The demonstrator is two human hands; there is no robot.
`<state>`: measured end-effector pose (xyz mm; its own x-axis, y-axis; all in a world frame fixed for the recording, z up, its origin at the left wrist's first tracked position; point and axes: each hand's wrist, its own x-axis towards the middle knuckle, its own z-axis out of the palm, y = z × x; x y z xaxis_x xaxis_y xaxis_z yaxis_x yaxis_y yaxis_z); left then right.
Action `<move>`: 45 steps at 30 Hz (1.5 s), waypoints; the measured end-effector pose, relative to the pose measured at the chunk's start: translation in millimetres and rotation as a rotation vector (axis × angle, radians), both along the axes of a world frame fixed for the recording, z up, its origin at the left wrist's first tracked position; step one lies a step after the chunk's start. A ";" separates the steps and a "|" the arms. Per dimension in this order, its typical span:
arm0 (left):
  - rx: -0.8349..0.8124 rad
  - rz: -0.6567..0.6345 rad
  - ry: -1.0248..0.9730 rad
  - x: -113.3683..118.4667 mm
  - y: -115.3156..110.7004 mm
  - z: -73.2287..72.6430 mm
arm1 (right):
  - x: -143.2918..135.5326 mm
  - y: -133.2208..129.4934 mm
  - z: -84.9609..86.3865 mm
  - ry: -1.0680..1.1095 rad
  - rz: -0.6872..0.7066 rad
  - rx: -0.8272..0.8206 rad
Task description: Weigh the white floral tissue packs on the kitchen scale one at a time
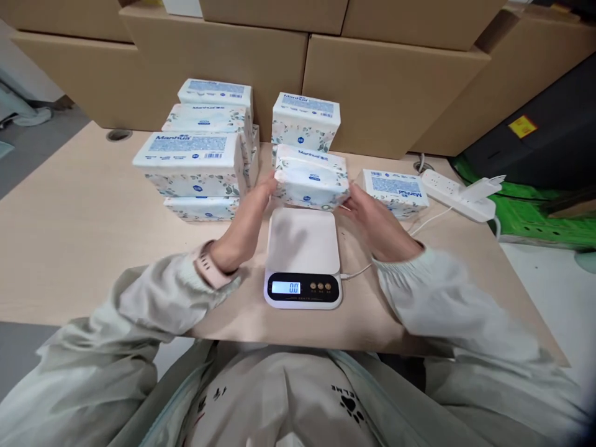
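Observation:
Both hands grip a white floral tissue pack (311, 179) by its two ends, just behind a white digital scale (303, 242). My left hand (254, 214) closes on the pack's left end, and my right hand (372, 217) on its right end. The scale's plate bears nothing and its display reads 0.0. Behind the held pack stands another pack (306, 118). Stacked packs (190, 155) are on the left, beyond my left hand. A single pack (395, 189) lies to the right, beside my right hand.
Large cardboard boxes (391, 93) form a wall along the back of the wooden table (69, 248). A white power strip (459, 195) lies at the right back, near a cable hole. A white cable runs from the scale's right side under my right arm.

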<state>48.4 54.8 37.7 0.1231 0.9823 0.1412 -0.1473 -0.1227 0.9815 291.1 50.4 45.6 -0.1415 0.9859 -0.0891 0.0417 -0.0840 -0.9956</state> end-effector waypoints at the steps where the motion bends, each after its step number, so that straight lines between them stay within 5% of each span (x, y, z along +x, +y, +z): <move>1: 0.017 -0.059 0.026 -5.2 -17.5 8.2 | 7.8 -18.1 4.4 -0.041 0.002 0.032; 5: 0.011 -0.142 0.092 -21.2 -77.2 21.4 | 30.4 -83.4 4.9 -0.235 -0.046 0.090; 9: -0.050 -0.123 0.126 -29.3 -103.2 2.7 | 26.7 -113.8 -12.5 -0.301 -0.109 0.059; 13: 0.003 0.011 0.187 -35.5 -98.9 -26.3 | 20.8 -108.1 -36.8 -0.349 -0.142 0.279; 17: 0.180 0.314 0.117 -41.4 -81.5 -49.9 | 23.4 -92.4 -62.5 -0.407 -0.571 0.619; 20: 0.146 0.391 0.017 -44.4 -74.1 -55.1 | 22.3 -86.4 -69.4 -0.344 -0.782 0.612; 23: 0.074 0.365 -0.033 -45.0 -74.9 -51.1 | 17.9 -86.2 -64.4 -0.312 -0.831 0.533; 29: 0.030 0.351 -0.013 -42.0 -78.8 -43.8 | 14.9 -88.6 -56.7 -0.360 -0.844 0.470; 37: 0.004 0.366 -0.006 -39.2 -75.7 -41.2 | 23.3 -85.8 -73.1 -0.385 -0.758 0.479; 41: 0.011 0.306 -0.001 -37.4 -77.6 -47.2 | 23.3 -88.9 -74.2 -0.330 -0.507 0.447; 45: -0.083 0.025 0.010 -29.8 -78.8 -42.7 | 17.4 -92.2 -70.2 -0.343 -0.184 0.294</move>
<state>18.5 -24.0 -5.0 0.0990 0.9934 0.0586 -0.1353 -0.0449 0.9898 308.6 -41.9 -24.7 0.0263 0.9822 0.1860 0.3821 0.1621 -0.9098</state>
